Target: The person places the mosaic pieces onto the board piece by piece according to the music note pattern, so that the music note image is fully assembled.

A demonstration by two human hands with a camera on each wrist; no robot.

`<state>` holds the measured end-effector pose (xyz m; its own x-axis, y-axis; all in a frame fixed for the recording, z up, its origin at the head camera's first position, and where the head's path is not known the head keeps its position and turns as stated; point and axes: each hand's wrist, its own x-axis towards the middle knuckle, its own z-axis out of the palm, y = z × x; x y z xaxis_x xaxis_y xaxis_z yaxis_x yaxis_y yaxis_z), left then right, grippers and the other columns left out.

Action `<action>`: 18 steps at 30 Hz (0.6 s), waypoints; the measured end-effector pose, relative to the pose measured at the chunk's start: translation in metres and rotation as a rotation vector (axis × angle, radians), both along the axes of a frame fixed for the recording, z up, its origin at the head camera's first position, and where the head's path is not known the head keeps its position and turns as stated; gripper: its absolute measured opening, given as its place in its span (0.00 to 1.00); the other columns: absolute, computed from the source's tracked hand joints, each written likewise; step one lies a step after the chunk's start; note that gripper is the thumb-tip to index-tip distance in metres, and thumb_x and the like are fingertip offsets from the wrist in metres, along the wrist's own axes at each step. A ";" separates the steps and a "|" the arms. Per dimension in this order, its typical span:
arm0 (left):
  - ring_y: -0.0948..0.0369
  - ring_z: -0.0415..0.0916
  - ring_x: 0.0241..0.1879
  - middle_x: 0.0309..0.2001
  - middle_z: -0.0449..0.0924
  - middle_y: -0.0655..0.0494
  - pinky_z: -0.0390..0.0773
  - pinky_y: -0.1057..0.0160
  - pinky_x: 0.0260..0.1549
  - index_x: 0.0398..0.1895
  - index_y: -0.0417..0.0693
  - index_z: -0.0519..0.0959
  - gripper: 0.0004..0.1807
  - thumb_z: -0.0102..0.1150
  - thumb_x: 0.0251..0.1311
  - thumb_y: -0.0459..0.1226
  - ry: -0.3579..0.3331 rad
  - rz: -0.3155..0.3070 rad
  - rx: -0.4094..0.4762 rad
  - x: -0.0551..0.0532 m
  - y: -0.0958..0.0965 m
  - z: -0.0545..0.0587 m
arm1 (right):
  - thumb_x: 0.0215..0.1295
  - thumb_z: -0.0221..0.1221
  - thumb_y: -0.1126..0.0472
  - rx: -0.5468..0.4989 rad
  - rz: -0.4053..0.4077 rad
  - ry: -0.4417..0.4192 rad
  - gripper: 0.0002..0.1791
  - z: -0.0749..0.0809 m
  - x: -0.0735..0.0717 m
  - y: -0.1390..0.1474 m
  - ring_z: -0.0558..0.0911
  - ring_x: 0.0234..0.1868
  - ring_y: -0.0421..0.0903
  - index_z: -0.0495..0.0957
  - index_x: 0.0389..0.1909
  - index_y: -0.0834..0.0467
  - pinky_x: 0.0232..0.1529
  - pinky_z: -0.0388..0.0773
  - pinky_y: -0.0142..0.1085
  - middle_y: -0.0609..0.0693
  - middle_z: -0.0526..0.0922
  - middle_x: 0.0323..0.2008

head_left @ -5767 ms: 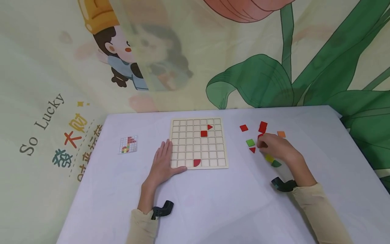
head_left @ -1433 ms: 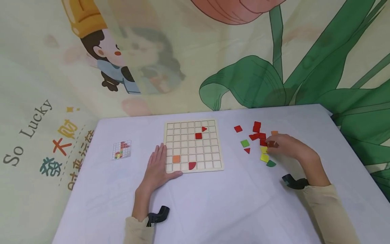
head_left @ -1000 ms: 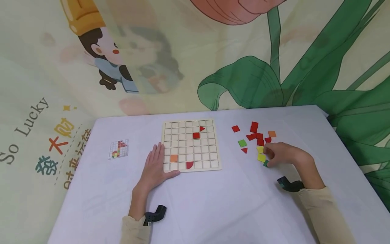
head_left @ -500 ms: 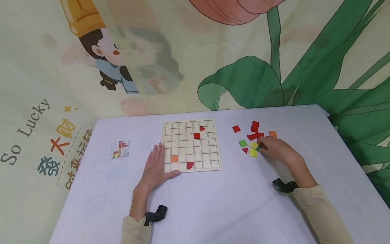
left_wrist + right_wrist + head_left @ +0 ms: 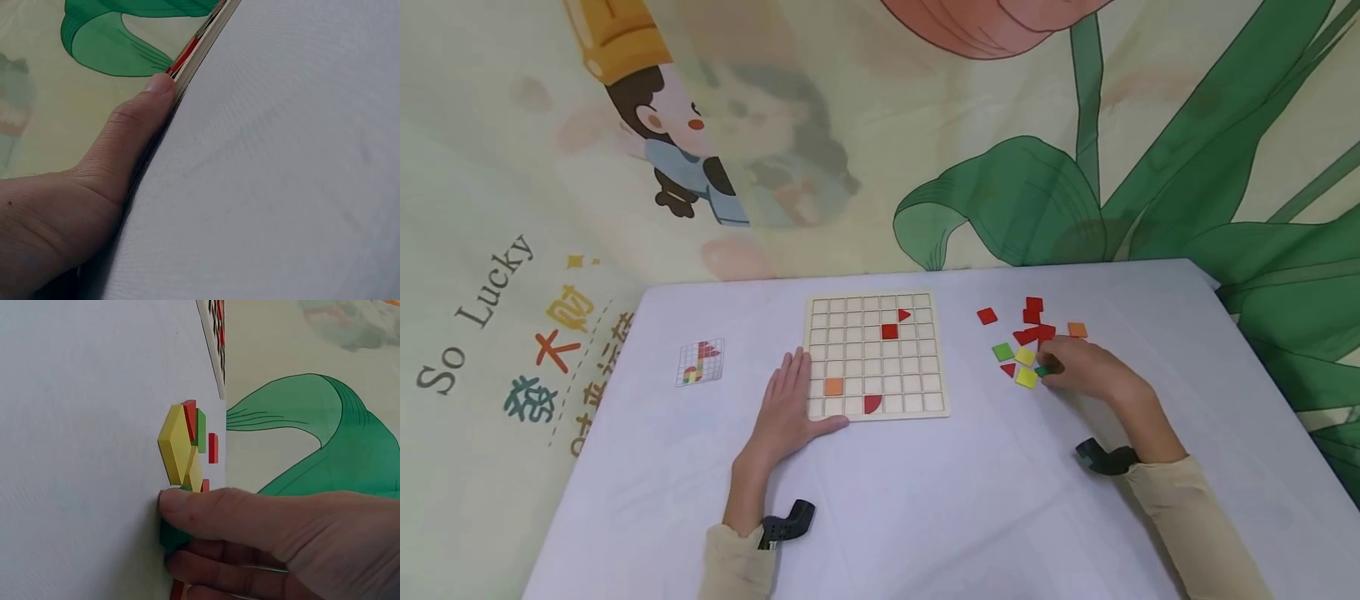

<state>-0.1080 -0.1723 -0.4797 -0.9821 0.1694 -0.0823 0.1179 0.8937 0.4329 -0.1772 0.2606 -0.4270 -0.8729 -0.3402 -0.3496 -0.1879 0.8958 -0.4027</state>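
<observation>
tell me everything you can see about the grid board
The grid board is a thin, pale, square panel that looks like wood, with dark lines dividing it into square cells inside a plain border. It lies flat on the white tabletop. Four cells hold pieces: a red triangle, a red square, an orange square and, in the nearest row, a red quarter-circle. The person's left grip rests against its left side, thumb at the near edge.

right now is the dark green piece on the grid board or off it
Off it: the dark green piece is pinched in the right hand, beside the yellow squares and apart from the grid board.
</observation>
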 end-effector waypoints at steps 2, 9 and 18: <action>0.45 0.32 0.79 0.79 0.37 0.41 0.41 0.44 0.76 0.77 0.36 0.39 0.67 0.66 0.47 0.63 -0.006 -0.001 0.004 0.000 0.000 0.000 | 0.53 0.69 0.63 0.004 0.005 0.012 0.15 0.002 0.000 0.002 0.76 0.38 0.47 0.77 0.39 0.62 0.37 0.82 0.39 0.54 0.80 0.35; 0.45 0.31 0.79 0.79 0.36 0.41 0.40 0.44 0.76 0.77 0.36 0.39 0.67 0.67 0.47 0.63 -0.016 -0.001 -0.006 0.000 -0.001 0.002 | 0.56 0.68 0.63 -0.068 0.092 0.183 0.13 0.013 0.008 -0.007 0.78 0.34 0.44 0.79 0.40 0.62 0.35 0.82 0.36 0.51 0.82 0.33; 0.44 0.33 0.78 0.78 0.37 0.40 0.42 0.43 0.75 0.76 0.35 0.40 0.67 0.67 0.46 0.62 0.008 -0.012 0.024 0.001 0.000 0.003 | 0.49 0.73 0.63 -0.142 0.250 0.651 0.19 0.015 0.028 -0.048 0.84 0.37 0.47 0.86 0.45 0.56 0.34 0.85 0.37 0.52 0.85 0.38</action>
<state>-0.1075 -0.1723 -0.4765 -0.9805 0.1831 -0.0707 0.1320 0.8817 0.4530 -0.1490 0.2124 -0.4123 -0.7793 -0.5612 0.2787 -0.6230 0.7416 -0.2489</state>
